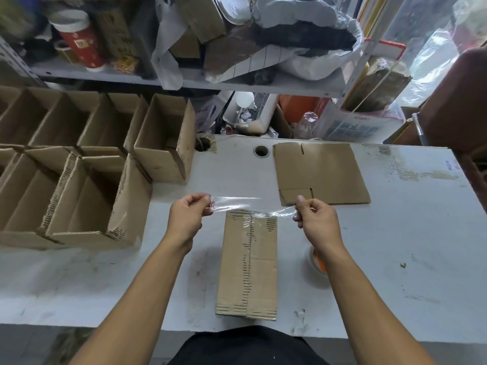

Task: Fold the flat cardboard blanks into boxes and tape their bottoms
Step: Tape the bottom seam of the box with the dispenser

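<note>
White and scuffed, your table (pixel 395 233) runs across the view, with a cluttered shelf (pixel 105 75) behind it at the far side. Your left hand (pixel 188 216) pinches one end of a clear tape strip (pixel 237 204), and your right hand (pixel 315 219) pinches the other end, fingers curled on it, so the strip stretches between them above the far end of the box (pixel 250 262). That box lies bottom up in the near middle of the table, between your forearms, its flaps closed along a centre seam and some tape already shining on the far part of the seam. A flat blank (pixel 321 172) lies farther back on the right, beyond your right hand. Folded open boxes (pixel 87 204) stand in rows on the left. A tape roll (pixel 320 264) sits on the table just right of the box, partly hidden by your right wrist.
</note>
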